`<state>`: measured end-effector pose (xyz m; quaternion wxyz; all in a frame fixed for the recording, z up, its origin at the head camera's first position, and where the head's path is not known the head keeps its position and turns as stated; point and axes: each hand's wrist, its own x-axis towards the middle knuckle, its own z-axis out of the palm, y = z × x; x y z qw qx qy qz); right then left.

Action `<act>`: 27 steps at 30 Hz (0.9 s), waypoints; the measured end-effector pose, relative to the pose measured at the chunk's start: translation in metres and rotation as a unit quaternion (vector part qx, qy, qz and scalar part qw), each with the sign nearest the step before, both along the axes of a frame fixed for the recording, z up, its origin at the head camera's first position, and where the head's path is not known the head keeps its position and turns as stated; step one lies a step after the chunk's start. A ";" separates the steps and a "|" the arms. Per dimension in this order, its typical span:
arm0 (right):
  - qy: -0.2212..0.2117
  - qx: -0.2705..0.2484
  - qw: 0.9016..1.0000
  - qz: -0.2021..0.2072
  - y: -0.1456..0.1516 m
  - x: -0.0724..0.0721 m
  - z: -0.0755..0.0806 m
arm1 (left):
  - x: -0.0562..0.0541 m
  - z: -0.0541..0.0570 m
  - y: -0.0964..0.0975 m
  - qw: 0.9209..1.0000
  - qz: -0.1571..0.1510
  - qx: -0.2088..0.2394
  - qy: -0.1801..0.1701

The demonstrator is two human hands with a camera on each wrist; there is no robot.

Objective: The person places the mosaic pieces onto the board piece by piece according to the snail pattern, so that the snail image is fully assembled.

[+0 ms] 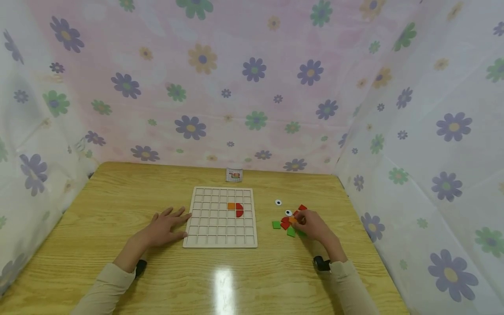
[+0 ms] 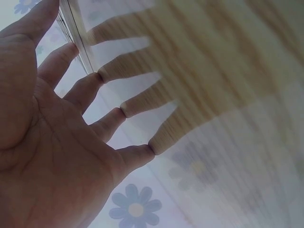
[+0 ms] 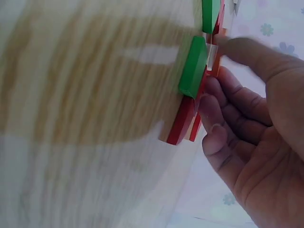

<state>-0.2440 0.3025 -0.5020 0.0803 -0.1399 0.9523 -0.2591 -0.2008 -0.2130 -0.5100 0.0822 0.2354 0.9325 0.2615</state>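
Observation:
A pale wooden grid board (image 1: 201, 232) lies in the middle of the table. In its cells sit an orange square tile (image 1: 231, 206) and two red quarter-round tiles (image 1: 239, 213). My left hand (image 1: 163, 227) rests flat with spread fingers, its fingertips and thumb at the board's left edge. Over the loose pieces to the board's right, my right hand (image 1: 315, 226) pinches an orange tile (image 1: 292, 221) between thumb and fingers. Close to it in the right wrist view are a green tile (image 3: 192, 66) and a red tile (image 3: 179, 118). The palm hides part of the pile.
Round white eye pieces (image 1: 278, 202) lie behind the pile. A green square tile (image 1: 276, 225) is at its left side. A small picture card (image 1: 234, 175) stands behind the board, near the flowered curtain (image 1: 220, 144). The wooden table (image 1: 173, 284) reaches toward me.

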 end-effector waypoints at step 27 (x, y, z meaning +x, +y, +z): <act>0.054 -0.114 0.982 0.141 -0.093 -0.004 -0.002 | -0.002 -0.002 0.000 1.000 -0.001 -0.008 0.002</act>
